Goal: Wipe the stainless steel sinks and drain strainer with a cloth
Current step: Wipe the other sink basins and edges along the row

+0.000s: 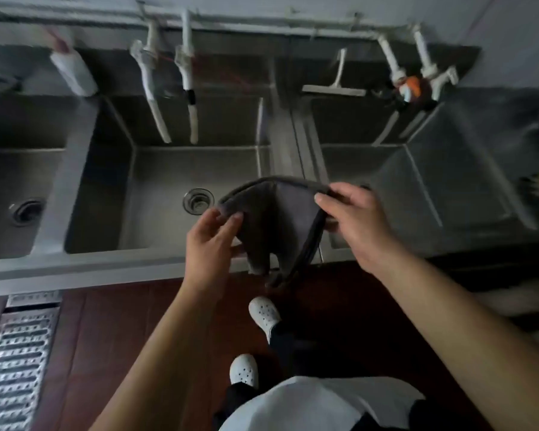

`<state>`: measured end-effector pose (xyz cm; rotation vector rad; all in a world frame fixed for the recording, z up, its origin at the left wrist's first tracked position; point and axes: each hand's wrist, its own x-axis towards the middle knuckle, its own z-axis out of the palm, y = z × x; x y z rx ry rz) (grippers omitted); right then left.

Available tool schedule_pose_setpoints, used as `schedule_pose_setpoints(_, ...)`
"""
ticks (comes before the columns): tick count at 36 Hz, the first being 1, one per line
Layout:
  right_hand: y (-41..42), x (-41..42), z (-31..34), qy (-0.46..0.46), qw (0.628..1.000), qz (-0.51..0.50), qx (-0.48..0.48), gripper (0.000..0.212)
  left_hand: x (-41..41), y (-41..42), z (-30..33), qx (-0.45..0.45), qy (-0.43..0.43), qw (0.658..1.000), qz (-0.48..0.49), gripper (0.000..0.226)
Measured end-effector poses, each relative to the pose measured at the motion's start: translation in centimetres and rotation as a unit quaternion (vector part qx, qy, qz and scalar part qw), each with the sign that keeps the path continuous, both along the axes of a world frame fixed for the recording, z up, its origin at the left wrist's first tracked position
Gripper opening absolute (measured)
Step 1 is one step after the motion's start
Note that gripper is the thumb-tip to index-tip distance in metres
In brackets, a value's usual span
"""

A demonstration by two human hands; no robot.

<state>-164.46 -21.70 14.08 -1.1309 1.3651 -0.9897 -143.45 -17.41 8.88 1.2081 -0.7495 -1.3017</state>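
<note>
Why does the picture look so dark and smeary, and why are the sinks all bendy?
In the head view the light is dim, the white taps are streaked by camera movement, the wide lens curves the stainless steel sinks, and the dark grey cloth held by both hands looks sharper.

The sinks [196, 169] are dull grey metal, smooth, with a soft shine. The strainer [198, 201] is brighter, shiny metal. The cloth [271, 219] is soft, grey and matt, with a dark sewn edge. The taps [150, 88] look like white plastic. The floor [112, 337] is smooth red-brown. The grate [19, 349] is bumpy metal.
</note>
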Motion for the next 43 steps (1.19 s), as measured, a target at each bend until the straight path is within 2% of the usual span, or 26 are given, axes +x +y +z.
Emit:
schedule_pose_setpoints(2,0.8,-3.4,0.0,0.085,0.995,-0.038,-0.026,0.01,-0.6,-0.3,-0.4,0.002,-0.016,1.0,-0.026,0.01)
schedule_pose_setpoints(5,2.4,-8.4,0.4,0.233,0.969,-0.03,-0.073,0.008,-2.5,-1.0,-0.7,-0.012,-0.026,0.995,-0.096,0.009)
schedule_pose_setpoints(7,3.8,-11.1,0.7,0.267,0.959,-0.037,-0.091,0.017,-4.5,-1.5,-0.7,-0.02,-0.042,0.987,-0.151,0.009)
schedule_pose_setpoints(9,4.9,-13.7,0.8,0.26,0.96,-0.058,-0.091,0.02,-6.8,-2.0,-0.6,-0.025,-0.057,0.98,-0.189,0.008)
schedule_pose_setpoints(12,6.0,-17.6,0.4,0.203,0.976,-0.069,-0.046,0.006,-10.4,-2.6,-0.4,-0.027,-0.066,0.976,-0.207,0.008)
schedule_pose_setpoints(14,6.6,-20.3,-0.1,0.145,0.989,-0.027,-0.026,0.021,-12.9,-3.0,-0.4,-0.025,-0.066,0.974,-0.213,0.007)
schedule_pose_setpoints(16,7.2,-22.6,-0.9,0.131,0.991,0.022,-0.008,0.035,-15.6,-3.4,-0.6,-0.015,-0.064,0.972,-0.226,0.01)
schedule_pose_setpoints(20,7.4,-27.7,-3.1,0.175,0.983,0.047,0.017,0.039,-21.6,-4.8,-1.6,0.002,-0.083,0.963,-0.255,0.011)
schedule_pose_setpoints(23,6.7,-33.7,-4.8,0.191,0.981,-0.015,0.003,0.023,-26.5,-6.3,-3.0,0.022,-0.091,0.955,-0.281,0.01)
schedule_pose_setpoints(27,4.6,-42.3,-6.7,0.227,0.972,-0.055,0.009,0.015,-34.2,-7.9,-5.3,0.064,-0.089,0.943,-0.314,0.011)
schedule_pose_setpoints(35,-0.5,-56.8,-8.5,0.299,0.951,0.037,0.076,0.013,-49.1,-9.8,-7.3,0.175,-0.058,0.93,-0.318,0.01)
schedule_pose_setpoints(40,-6.3,-62.5,-9.1,0.325,0.937,0.078,0.099,0.018,-54.1,-12.2,-7.8,0.237,-0.02,0.921,-0.31,0.007)
schedule_pose_setpoints(43,-11.0,-64.0,-10.6,0.364,0.923,0.093,0.088,0.017,-56.0,-14.8,-9.1,0.272,-0.034,0.921,-0.278,0.013)
